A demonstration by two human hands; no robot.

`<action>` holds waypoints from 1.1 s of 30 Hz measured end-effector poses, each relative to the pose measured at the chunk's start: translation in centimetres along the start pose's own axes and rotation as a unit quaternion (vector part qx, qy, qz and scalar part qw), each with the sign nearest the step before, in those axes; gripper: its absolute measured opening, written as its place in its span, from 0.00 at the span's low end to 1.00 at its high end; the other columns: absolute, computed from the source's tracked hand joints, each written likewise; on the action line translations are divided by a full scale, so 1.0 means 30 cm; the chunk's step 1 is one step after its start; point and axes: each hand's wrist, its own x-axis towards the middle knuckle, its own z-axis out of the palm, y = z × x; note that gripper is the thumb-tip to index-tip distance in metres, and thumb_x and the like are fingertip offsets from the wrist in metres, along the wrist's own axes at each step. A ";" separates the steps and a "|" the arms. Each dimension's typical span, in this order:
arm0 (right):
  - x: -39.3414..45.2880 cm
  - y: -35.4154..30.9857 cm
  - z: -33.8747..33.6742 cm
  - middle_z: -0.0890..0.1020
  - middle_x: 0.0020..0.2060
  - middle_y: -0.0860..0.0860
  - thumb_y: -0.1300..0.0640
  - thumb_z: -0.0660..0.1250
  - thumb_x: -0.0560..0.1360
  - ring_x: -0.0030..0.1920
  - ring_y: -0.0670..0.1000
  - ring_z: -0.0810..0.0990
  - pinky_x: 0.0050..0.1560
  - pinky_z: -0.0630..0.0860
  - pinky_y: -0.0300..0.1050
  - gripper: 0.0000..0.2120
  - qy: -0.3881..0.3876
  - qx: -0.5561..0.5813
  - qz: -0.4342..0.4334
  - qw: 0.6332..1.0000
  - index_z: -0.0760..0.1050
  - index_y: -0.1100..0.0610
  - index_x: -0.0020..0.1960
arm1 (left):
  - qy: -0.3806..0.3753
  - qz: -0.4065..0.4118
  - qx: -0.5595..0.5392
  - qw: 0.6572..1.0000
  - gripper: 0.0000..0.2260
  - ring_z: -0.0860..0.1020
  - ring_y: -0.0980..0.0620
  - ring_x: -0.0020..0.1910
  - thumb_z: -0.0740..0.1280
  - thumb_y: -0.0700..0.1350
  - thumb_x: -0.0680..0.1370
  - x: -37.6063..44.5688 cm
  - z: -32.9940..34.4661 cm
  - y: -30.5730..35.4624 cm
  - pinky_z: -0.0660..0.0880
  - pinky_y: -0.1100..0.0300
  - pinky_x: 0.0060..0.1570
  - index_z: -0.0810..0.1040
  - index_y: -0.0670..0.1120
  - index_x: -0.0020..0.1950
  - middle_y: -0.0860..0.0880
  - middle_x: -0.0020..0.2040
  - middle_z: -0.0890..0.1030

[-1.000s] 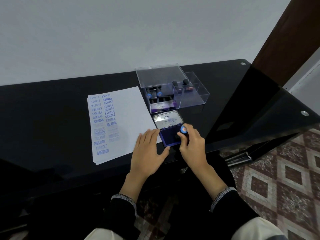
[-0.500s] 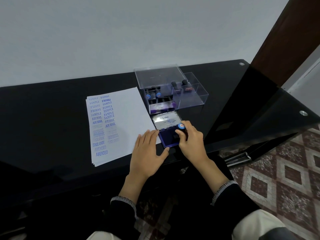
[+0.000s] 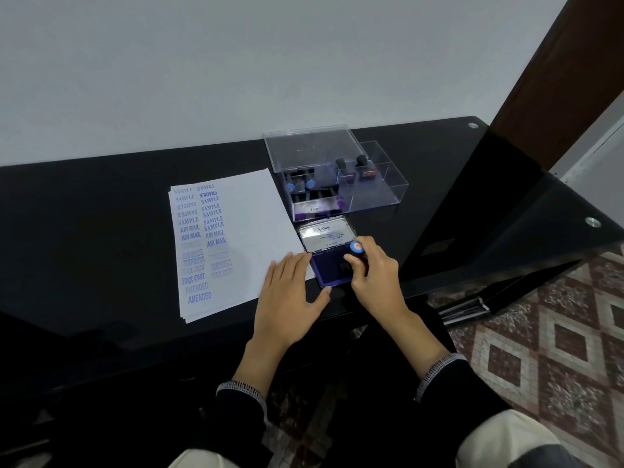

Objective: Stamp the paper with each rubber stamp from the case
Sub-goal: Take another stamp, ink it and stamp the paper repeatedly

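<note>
The rubber stamp (image 3: 354,253) has a black handle with a round blue cap on top. The right hand (image 3: 374,278) pinches it with curled fingers and holds it down on the dark blue ink pad (image 3: 329,270). The ink pad sits in a small flat tin with round corners, and its shiny silver lid (image 3: 327,234) stands open at the back.

The left hand (image 3: 290,298) lies flat with straight fingers and holds nothing. Its fingers rest on the near right corner of the paper (image 3: 250,231), and its thumb reaches to the near edge of the ink pad tin.

The paper is white and smooth, a thin stack of sheets. Two rows of blue printed words run down its left side, like SAMPLE, AIR MAIL, FAX OUT and AMENDED.

Just behind the ink pad is the case (image 3: 337,184), a clear plastic box with straight walls and its clear lid tipped up. Inside are more stamps (image 3: 300,185) with black handles; two show blue caps, and two stand up in the right part.

All of it sits on a shiny black glass counter (image 3: 101,214)
</note>
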 end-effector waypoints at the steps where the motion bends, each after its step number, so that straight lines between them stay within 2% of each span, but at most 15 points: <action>1: 0.017 0.003 -0.001 0.78 0.40 0.55 0.64 0.65 0.76 0.39 0.54 0.78 0.39 0.78 0.47 0.08 -0.013 -0.003 0.000 1.000 0.72 0.60 0.55 | 0.001 0.000 0.002 1.000 0.30 0.57 0.54 0.76 0.59 0.61 0.78 0.000 0.001 -0.001 0.42 0.61 0.74 0.60 0.50 0.76 0.53 0.74 0.64; 4: 0.042 0.009 0.004 0.79 0.41 0.57 0.63 0.64 0.77 0.41 0.53 0.80 0.42 0.79 0.50 0.09 -0.041 -0.005 0.013 0.999 0.71 0.58 0.56 | -0.004 -0.005 0.004 1.000 0.30 0.57 0.54 0.76 0.60 0.62 0.78 0.000 0.001 -0.003 0.42 0.61 0.74 0.60 0.50 0.76 0.53 0.74 0.64; 6: 0.031 0.011 0.009 0.79 0.42 0.57 0.62 0.64 0.77 0.41 0.53 0.80 0.42 0.79 0.50 0.09 -0.032 -0.002 0.013 0.999 0.71 0.57 0.56 | -0.019 -0.008 -0.009 1.000 0.30 0.57 0.54 0.75 0.61 0.61 0.78 0.004 -0.005 -0.004 0.42 0.60 0.75 0.61 0.50 0.76 0.53 0.74 0.64; 8: 0.012 0.006 0.010 0.78 0.41 0.57 0.62 0.64 0.77 0.40 0.54 0.79 0.41 0.78 0.49 0.09 -0.016 -0.003 0.017 1.000 0.71 0.57 0.56 | -0.030 -0.020 -0.071 0.997 0.27 0.60 0.56 0.73 0.64 0.58 0.78 0.015 -0.023 -0.001 0.48 0.60 0.75 0.64 0.50 0.74 0.54 0.73 0.66; 10: 0.001 0.003 0.009 0.78 0.41 0.57 0.63 0.65 0.76 0.40 0.55 0.78 0.40 0.77 0.47 0.09 -0.007 -0.011 0.023 1.000 0.72 0.58 0.56 | -0.013 -0.058 -0.156 0.986 0.21 0.64 0.58 0.70 0.65 0.52 0.78 0.027 -0.056 -0.005 0.57 0.61 0.72 0.69 0.50 0.71 0.55 0.70 0.69; 11: -0.002 0.001 0.009 0.78 0.41 0.57 0.63 0.65 0.76 0.39 0.55 0.78 0.40 0.75 0.45 0.09 -0.005 -0.014 0.024 1.000 0.72 0.58 0.56 | 0.004 -0.073 -0.165 0.984 0.18 0.65 0.57 0.69 0.65 0.49 0.79 0.033 -0.077 -0.014 0.58 0.62 0.70 0.71 0.49 0.69 0.55 0.68 0.70; 13: -0.010 -0.005 0.008 0.77 0.41 0.57 0.63 0.65 0.76 0.39 0.54 0.77 0.38 0.72 0.38 0.09 -0.007 -0.015 0.026 1.000 0.72 0.59 0.57 | 0.046 -0.105 -0.129 0.985 0.14 0.68 0.53 0.69 0.63 0.46 0.80 0.045 -0.123 -0.046 0.56 0.63 0.70 0.75 0.49 0.66 0.53 0.67 0.73; 15: -0.016 -0.008 0.006 0.77 0.41 0.57 0.64 0.65 0.76 0.39 0.53 0.76 0.37 0.70 0.33 0.10 -0.007 -0.010 0.033 0.999 0.72 0.59 0.57 | 0.081 -0.171 -0.112 0.976 0.14 0.74 0.48 0.64 0.61 0.43 0.81 0.054 -0.170 -0.085 0.65 0.57 0.68 0.76 0.48 0.66 0.50 0.63 0.78; 16: -0.019 -0.009 0.006 0.77 0.41 0.56 0.64 0.66 0.76 0.39 0.53 0.76 0.37 0.69 0.31 0.11 -0.005 -0.007 0.038 0.999 0.73 0.59 0.57 | 0.091 -0.204 -0.101 0.970 0.15 0.76 0.46 0.59 0.60 0.41 0.81 0.060 -0.187 -0.111 0.71 0.53 0.63 0.75 0.47 0.66 0.47 0.59 0.80; 18: -0.023 -0.011 0.007 0.77 0.41 0.56 0.64 0.66 0.76 0.38 0.53 0.76 0.37 0.70 0.31 0.11 0.000 -0.008 0.036 0.999 0.73 0.59 0.58 | 0.079 -0.249 -0.066 0.963 0.18 0.76 0.42 0.53 0.58 0.37 0.80 0.068 -0.206 -0.153 0.74 0.52 0.53 0.71 0.45 0.70 0.41 0.52 0.80; 20: -0.024 -0.013 0.010 0.77 0.41 0.57 0.65 0.66 0.75 0.38 0.54 0.77 0.37 0.70 0.33 0.11 0.006 -0.007 0.034 0.999 0.73 0.59 0.57 | 0.060 -0.264 -0.050 0.961 0.20 0.74 0.41 0.58 0.57 0.34 0.79 0.073 -0.211 -0.183 0.70 0.52 0.56 0.69 0.42 0.71 0.39 0.58 0.77; 23: -0.026 -0.013 0.010 0.77 0.42 0.56 0.65 0.66 0.75 0.38 0.54 0.76 0.38 0.70 0.34 0.11 0.008 -0.007 0.035 0.999 0.73 0.59 0.57 | 0.043 -0.262 0.013 0.964 0.18 0.69 0.42 0.66 0.60 0.37 0.79 0.085 -0.219 -0.206 0.63 0.47 0.65 0.72 0.45 0.69 0.44 0.67 0.74; 27: -0.027 -0.017 0.014 0.77 0.42 0.56 0.65 0.66 0.75 0.39 0.53 0.78 0.39 0.72 0.36 0.11 0.012 0.001 0.038 0.999 0.73 0.58 0.57 | 0.035 -0.266 0.064 0.961 0.19 0.70 0.42 0.64 0.67 0.46 0.77 0.102 -0.267 -0.226 0.63 0.45 0.64 0.74 0.48 0.68 0.45 0.63 0.76; 30: -0.028 -0.017 0.016 0.77 0.42 0.55 0.65 0.66 0.75 0.39 0.53 0.78 0.39 0.72 0.35 0.11 0.015 0.003 0.038 0.999 0.73 0.59 0.57 | -0.003 -0.321 0.089 0.943 0.31 0.68 0.38 0.64 0.75 0.57 0.70 0.129 -0.320 -0.260 0.63 0.44 0.63 0.71 0.49 0.70 0.44 0.65 0.74; 33: -0.029 -0.019 0.017 0.76 0.42 0.55 0.65 0.65 0.75 0.39 0.52 0.78 0.38 0.72 0.35 0.11 0.015 0.004 0.040 0.999 0.73 0.58 0.57 | -0.045 -0.375 0.065 0.924 0.40 0.67 0.36 0.66 0.74 0.62 0.68 0.150 -0.350 -0.311 0.64 0.42 0.63 0.64 0.47 0.73 0.41 0.69 0.67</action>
